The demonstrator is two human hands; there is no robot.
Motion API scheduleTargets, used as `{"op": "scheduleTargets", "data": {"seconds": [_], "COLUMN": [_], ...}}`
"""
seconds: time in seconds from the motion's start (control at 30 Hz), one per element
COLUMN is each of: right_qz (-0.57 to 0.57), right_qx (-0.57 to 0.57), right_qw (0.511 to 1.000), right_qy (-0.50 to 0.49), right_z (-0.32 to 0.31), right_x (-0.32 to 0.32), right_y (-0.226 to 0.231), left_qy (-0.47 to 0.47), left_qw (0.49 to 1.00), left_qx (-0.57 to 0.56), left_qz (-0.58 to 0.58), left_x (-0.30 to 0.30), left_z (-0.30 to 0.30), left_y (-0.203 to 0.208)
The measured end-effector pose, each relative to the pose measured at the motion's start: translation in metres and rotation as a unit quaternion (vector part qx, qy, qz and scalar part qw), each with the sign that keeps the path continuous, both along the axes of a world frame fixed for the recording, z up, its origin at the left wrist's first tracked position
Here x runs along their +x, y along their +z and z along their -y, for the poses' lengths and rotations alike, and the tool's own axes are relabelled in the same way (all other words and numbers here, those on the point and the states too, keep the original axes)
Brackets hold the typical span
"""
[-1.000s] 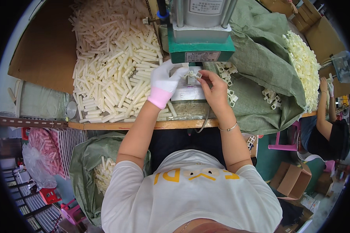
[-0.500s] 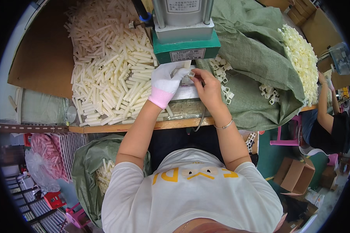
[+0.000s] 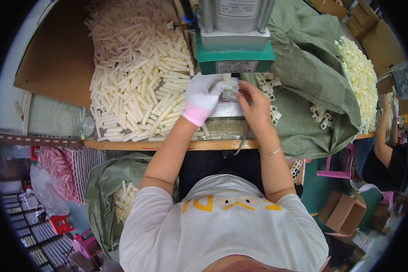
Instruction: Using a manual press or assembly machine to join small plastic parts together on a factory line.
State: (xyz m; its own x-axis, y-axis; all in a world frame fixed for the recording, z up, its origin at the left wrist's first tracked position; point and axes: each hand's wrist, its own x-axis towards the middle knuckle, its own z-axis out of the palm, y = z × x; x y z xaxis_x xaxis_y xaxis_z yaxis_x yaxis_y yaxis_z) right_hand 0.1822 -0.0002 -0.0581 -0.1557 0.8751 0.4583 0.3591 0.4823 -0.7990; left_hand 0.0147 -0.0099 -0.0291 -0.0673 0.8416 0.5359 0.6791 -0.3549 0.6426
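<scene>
My left hand [image 3: 202, 96], in a white glove with a pink cuff, is closed at the foot of a bench press [image 3: 235, 56] with a green head. Its fingers pinch a small white plastic connector [image 3: 231, 88] with square openings. Just above this, a short cream piece [image 3: 226, 77] stands below the press head; its lower end is hidden. My bare right hand [image 3: 255, 105] has thumb and forefinger curled at the connector's right side, against it as far as I can tell. Under both hands lies a silver metal base [image 3: 231, 109].
A heap of cream plastic tubes [image 3: 136, 97] covers the table's left side. Loose white connectors [image 3: 268, 84] lie right of the press on a green woven sack [image 3: 313, 54], with a larger pile [image 3: 358, 81] beyond. A co-worker's arm [image 3: 384, 131] is at far right.
The view has shifted, so the press and table sit further right in the picture. My hands stay at the press, and more of the connector shows between them.
</scene>
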Motion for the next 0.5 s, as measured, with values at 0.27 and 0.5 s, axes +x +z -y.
{"op": "scheduleTargets", "data": {"seconds": [0.27, 0.5], "right_qz": [0.097, 0.260], "right_qx": [-0.015, -0.134], "right_qw": [0.983, 0.948], "right_qy": [-0.156, -0.127], "right_z": [0.014, 0.020], "right_x": [0.084, 0.099], "right_y": [0.008, -0.017], "left_qy": [-0.007, -0.017], "left_qw": [1.000, 0.999], "left_qx": [0.019, -0.026], "left_qz": [0.003, 0.035], "left_x": [0.000, 0.002], "left_z": [0.003, 0.003], "left_y": [0.005, -0.007]}}
